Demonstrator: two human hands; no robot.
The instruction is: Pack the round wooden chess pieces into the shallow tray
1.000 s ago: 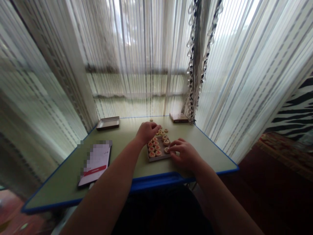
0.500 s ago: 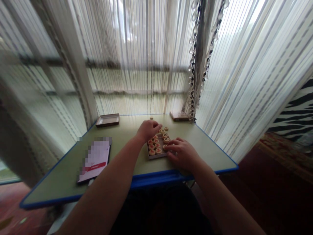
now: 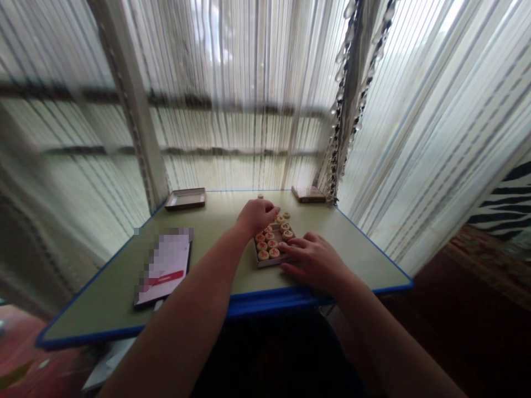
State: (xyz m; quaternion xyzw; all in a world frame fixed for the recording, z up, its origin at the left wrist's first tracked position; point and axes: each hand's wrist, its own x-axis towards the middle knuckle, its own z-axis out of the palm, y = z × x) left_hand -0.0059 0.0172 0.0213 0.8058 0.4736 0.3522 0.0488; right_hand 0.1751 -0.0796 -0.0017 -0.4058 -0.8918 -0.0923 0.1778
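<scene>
A shallow tray (image 3: 265,263) near the table's front edge holds round xiangqi pieces. Red-marked pieces (image 3: 271,244) stand in columns on its left side, and dark-marked pieces (image 3: 287,235) are on its right. My left hand (image 3: 258,215) hovers over the tray's far edge, fingers closed in a pinch; whatever is between them is hidden. The fingertips of my right hand (image 3: 314,258) touch a piece (image 3: 282,246) inside the tray, while the thumb lies apart by the tray's front right corner. Loose pieces (image 3: 286,215) lie just beyond the tray.
One more piece (image 3: 260,197) sits near the table's far edge. An open box lid (image 3: 185,200) is at the back left, a flat box (image 3: 309,194) at the back right. A tablet-like slab (image 3: 166,262) lies on the left. Sheer curtains (image 3: 232,138) hang behind the blue-edged table (image 3: 365,249).
The view has shifted slightly. My right fingertips have slid a little within the tray with the piece beneath them. My left hand stays pinched above the tray's far edge.
</scene>
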